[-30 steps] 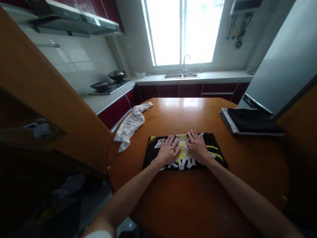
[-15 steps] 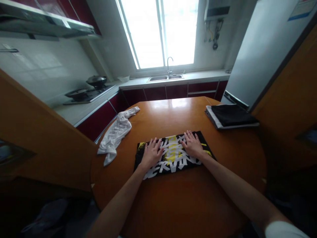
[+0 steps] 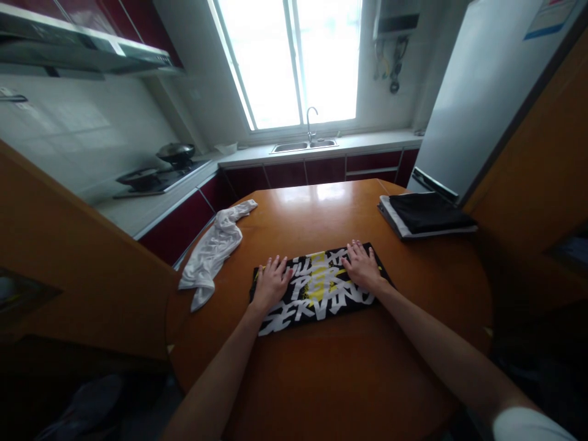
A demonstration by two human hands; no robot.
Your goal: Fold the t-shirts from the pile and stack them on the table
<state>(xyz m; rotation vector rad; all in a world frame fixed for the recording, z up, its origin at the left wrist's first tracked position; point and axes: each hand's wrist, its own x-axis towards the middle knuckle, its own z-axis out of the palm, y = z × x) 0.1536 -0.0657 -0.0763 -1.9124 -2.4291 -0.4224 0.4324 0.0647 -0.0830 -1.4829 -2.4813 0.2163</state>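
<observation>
A black garment, apparently a T-shirt (image 3: 316,288), lies folded into a flat rectangle on the wooden table (image 3: 331,373). White lettering and yellow patches cover its upper face, and the word "SERVING" can be made out. On its left part rests my left hand (image 3: 272,285), palm down with the fingers spread. My right hand (image 3: 364,267) lies flat on its right part, fingers stretched toward the far edge. Neither hand grips the cloth.
A crumpled white garment (image 3: 214,251) lies at the table's left edge. Folded black and white clothes (image 3: 427,214) are stacked at the right. Beyond stand a counter with a sink (image 3: 303,146), a stove with pans (image 3: 176,152), and a fridge (image 3: 463,104).
My hands have slid apart over the folded T-shirt, the left one leftward and the right one slightly rightward, uncovering more lettering. The view has shifted a little.
</observation>
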